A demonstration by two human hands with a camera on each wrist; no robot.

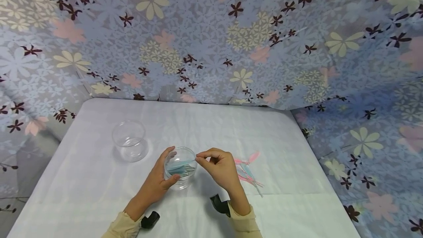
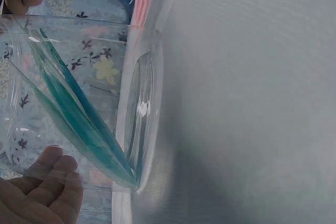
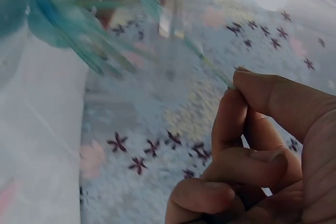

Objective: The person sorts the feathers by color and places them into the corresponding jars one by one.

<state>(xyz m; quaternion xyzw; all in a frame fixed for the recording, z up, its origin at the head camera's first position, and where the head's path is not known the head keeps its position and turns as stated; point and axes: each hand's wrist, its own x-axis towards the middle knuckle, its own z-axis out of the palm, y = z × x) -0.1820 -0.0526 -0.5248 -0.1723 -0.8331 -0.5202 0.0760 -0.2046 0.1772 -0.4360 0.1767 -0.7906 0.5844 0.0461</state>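
My left hand (image 1: 158, 179) grips a clear footed bowl (image 1: 180, 148) from its left side, thumb toward me and fingers round the far side. Several teal plastic spoons (image 2: 79, 114) lean inside it, their handles slanting up to the rim. On the bowl's right, my right hand (image 1: 219, 164) pinches the thin handle of another small teal spoon (image 3: 212, 68) between thumb and forefinger. Its broad end points into the bowl, past the rim. Behind the right hand, a loose pile of pink and pale blue spoons (image 1: 246, 173) lies on the table, partly hidden by that hand.
A second clear bowl (image 1: 129, 144) stands farther back on the left. The white cloth-covered table (image 1: 281, 216) meets a floral curtain (image 1: 205, 39) at its back edge. Black camera mounts (image 1: 219, 205) sit at both wrists.
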